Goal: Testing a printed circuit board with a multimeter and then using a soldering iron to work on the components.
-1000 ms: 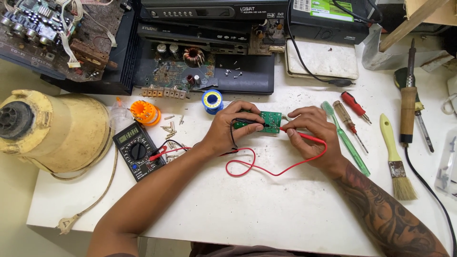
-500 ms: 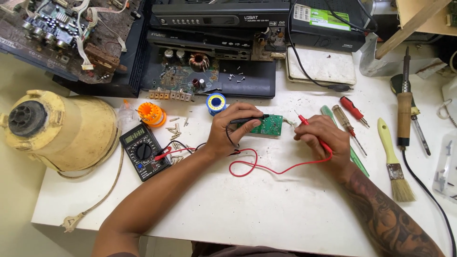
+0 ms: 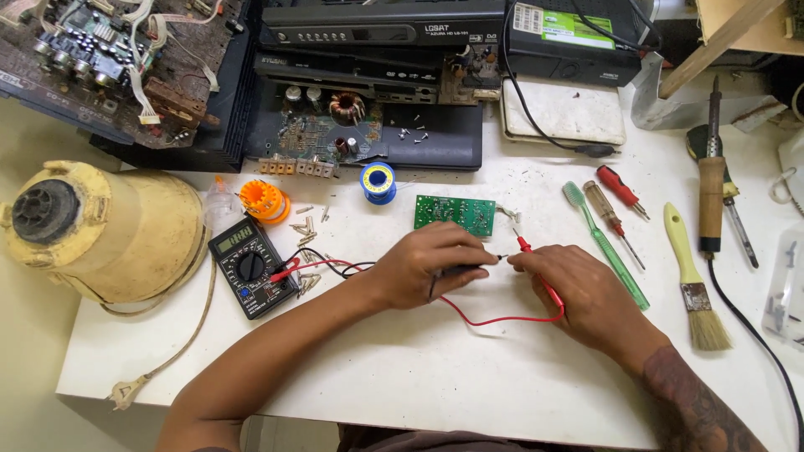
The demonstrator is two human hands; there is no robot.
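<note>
My left hand is curled around the black probe, gripping it with the tip pointing right. My right hand pinches the red probe between thumb and fingers, its tip pointing up and left. The two probe tips come close together over the bare table between my hands; I cannot tell whether they touch.

Just beyond my left knuckles lies the green circuit board, flat on the table and apart from both hands, with a small white connector at its right edge. The red lead loops below my hands and runs back, along with the black lead, to the black multimeter lying to the left, its dial facing up.

Near the meter I see loose screws and small metal parts, an orange reel, and a blue spool of solder. Further left sits a yellowed plastic appliance housing, its cord trailing to the table's front edge.

To the right of my right hand lie a green toothbrush, two screwdrivers, a yellow-handled paintbrush and a soldering iron with a wooden grip.

Along the back stand opened electronic units with exposed boards, and set-top boxes stacked above them.
</note>
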